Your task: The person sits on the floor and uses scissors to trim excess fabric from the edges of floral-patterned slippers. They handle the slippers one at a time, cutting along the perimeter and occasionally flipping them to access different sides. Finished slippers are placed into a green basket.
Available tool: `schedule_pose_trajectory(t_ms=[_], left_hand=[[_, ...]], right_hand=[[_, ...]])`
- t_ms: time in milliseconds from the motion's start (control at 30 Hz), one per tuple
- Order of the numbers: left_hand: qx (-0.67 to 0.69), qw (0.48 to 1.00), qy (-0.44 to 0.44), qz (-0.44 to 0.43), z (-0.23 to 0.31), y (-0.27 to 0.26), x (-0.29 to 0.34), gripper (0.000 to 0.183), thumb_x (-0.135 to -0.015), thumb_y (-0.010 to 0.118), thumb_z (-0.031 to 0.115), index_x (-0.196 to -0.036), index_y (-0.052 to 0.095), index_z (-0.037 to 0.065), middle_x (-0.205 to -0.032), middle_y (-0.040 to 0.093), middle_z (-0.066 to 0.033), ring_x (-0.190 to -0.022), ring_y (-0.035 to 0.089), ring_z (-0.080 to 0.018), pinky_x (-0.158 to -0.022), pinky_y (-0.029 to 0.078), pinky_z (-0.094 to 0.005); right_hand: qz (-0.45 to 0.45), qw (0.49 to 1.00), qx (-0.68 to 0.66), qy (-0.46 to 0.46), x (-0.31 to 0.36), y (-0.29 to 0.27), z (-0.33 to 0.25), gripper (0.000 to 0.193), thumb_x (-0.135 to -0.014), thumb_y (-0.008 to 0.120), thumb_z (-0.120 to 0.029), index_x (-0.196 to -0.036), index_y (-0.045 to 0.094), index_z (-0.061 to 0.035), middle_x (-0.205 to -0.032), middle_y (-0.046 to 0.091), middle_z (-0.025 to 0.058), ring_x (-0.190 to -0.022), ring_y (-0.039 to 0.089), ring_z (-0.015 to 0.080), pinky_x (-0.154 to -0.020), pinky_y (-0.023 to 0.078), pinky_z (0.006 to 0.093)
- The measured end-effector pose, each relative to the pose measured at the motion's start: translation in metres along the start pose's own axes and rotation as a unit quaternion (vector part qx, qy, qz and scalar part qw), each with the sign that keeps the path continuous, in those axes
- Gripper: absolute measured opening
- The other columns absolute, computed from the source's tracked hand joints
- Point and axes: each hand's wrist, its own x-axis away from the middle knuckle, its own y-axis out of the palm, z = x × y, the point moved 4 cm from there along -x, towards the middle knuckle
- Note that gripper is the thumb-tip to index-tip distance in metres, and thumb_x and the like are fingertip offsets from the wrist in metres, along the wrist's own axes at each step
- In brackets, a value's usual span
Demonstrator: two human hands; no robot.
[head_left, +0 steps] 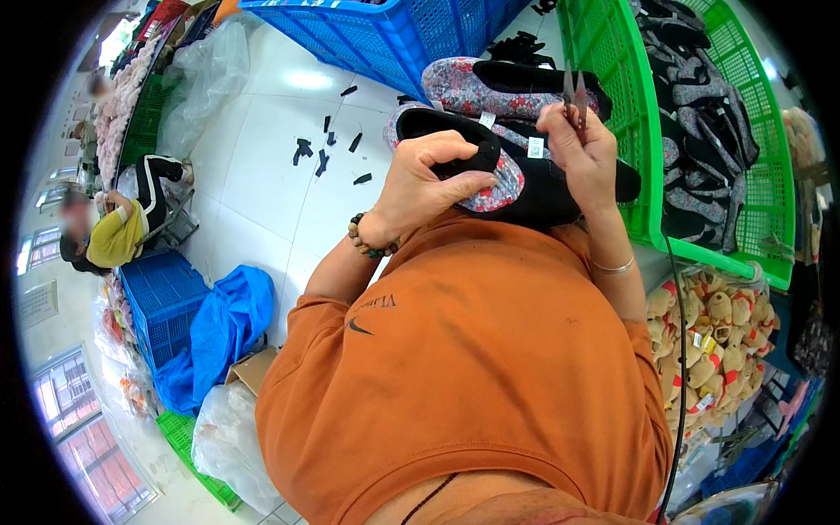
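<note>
My left hand (429, 179), with a beaded bracelet on its wrist, pinches the end of a floral slipper (506, 185) with a black lining, held in front of my body. In my right hand (584, 157) is a small pair of scissors (575, 94), blades pointing up and slightly apart; my fingers hide its handles. The scissors are to the right of the held slipper and do not touch it. Beyond lies another floral slipper (451, 80) with a black opening. A white tag (535, 147) shows between the slippers.
On my right stands a green crate (654, 175) with many slippers; below it are piled tan plush toys (713, 337). A blue crate (350, 35) stands ahead. Black scraps (322, 160) lie on the white floor. A seated person in yellow (118, 234) is at far left, near another blue crate (162, 297).
</note>
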Motion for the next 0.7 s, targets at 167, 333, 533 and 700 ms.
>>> schedule_pose_trajectory(t_ms=[167, 333, 533, 700], left_hand=[[-0.129, 0.980, 0.098, 0.117, -0.005, 0.011, 0.002, 0.022, -0.066, 0.078, 0.007, -0.080, 0.063, -0.002, -0.075, 0.061, -0.0105, -0.066, 0.058, -0.0213, -0.058, 0.046, -0.0286], [-0.190, 0.962, 0.114, 0.163, -0.005, 0.023, 0.001, 0.025, -0.065, 0.067, -0.004, -0.089, 0.059, -0.002, -0.084, 0.060, -0.0157, -0.077, 0.059, -0.0316, -0.067, 0.047, -0.0344], [-0.130, 0.991, 0.043, 0.011, -0.011, 0.033, 0.000, 0.043, -0.070, 0.061, -0.006, -0.113, 0.053, -0.006, -0.109, 0.056, -0.0237, -0.099, 0.057, -0.0364, -0.081, 0.048, -0.0347], [-0.110, 0.993, 0.048, -0.004, -0.005, 0.020, -0.001, 0.033, -0.073, 0.063, -0.004, -0.106, 0.060, -0.002, -0.103, 0.062, -0.0173, -0.090, 0.063, -0.0278, -0.077, 0.051, -0.0317]], right_hand=[[-0.054, 0.981, 0.189, -0.007, 0.014, 0.018, -0.029, 0.029, -0.073, 0.077, -0.022, -0.073, 0.057, -0.0007, -0.064, 0.048, -0.0016, -0.052, 0.039, 0.0032, -0.045, 0.032, 0.0195], [0.008, 0.959, 0.270, -0.089, 0.021, 0.021, -0.038, 0.034, -0.070, 0.078, -0.024, -0.081, 0.057, 0.0002, -0.073, 0.055, 0.0078, -0.052, 0.049, 0.0151, -0.047, 0.040, 0.0274], [-0.020, 0.941, 0.330, -0.071, 0.014, 0.016, -0.011, 0.029, -0.072, 0.074, -0.020, -0.082, 0.058, 0.0007, -0.071, 0.055, 0.0117, -0.060, 0.054, 0.0264, -0.055, 0.043, 0.0329], [-0.001, 0.981, 0.192, -0.019, 0.013, 0.013, 0.009, 0.018, -0.074, 0.069, -0.011, -0.077, 0.054, -0.0011, -0.063, 0.048, 0.0021, -0.055, 0.043, 0.0086, -0.050, 0.036, 0.0258]])
